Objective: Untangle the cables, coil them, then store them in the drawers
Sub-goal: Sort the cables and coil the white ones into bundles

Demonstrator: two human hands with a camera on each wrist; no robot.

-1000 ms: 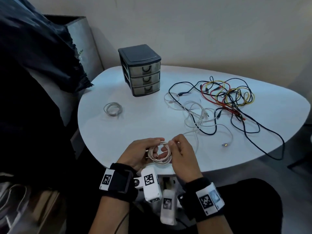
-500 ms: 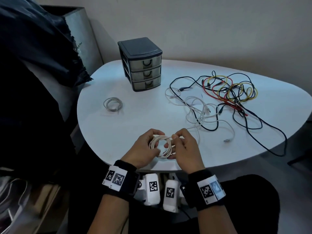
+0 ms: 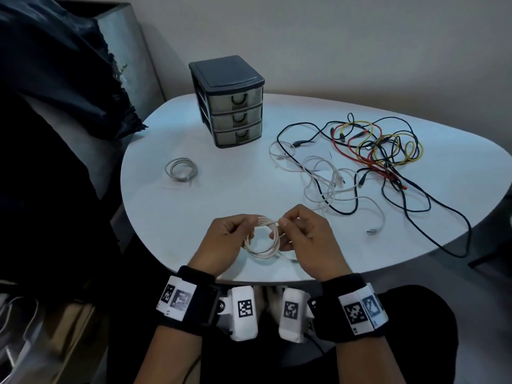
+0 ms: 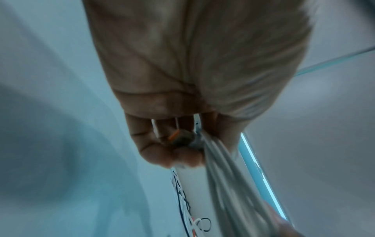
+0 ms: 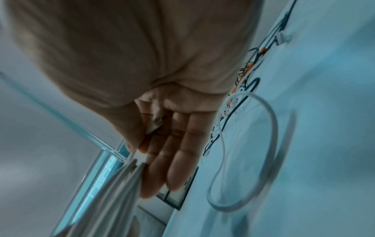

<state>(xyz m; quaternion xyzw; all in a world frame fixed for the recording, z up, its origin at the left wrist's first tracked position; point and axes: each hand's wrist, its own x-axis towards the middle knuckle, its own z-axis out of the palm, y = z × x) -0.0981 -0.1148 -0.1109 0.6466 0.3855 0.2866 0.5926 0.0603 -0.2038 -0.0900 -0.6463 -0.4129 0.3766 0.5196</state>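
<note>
Both hands hold a coiled white cable (image 3: 263, 246) just above the table's near edge. My left hand (image 3: 232, 234) grips the coil's left side, fingers curled round the strands (image 4: 221, 163). My right hand (image 3: 302, 234) pinches the cable's end at the top of the coil between thumb and forefinger (image 5: 134, 144); its other fingers lie straight. A second coiled grey-white cable (image 3: 180, 169) rests on the table to the left. A tangle of black, red, yellow and white cables (image 3: 368, 162) sprawls at right. The small grey drawer unit (image 3: 230, 99) stands at the back, all drawers closed.
The white rounded table (image 3: 221, 195) has bare surface between the coil at left and the tangle. Dark fabric (image 3: 55, 65) hangs at the left beside a grey box. A loose white cable end (image 3: 372, 231) lies near the right front edge.
The hands and coil have shifted slightly forward over the table. The right hand has moved to pinch the cable end at the top of the coil.
</note>
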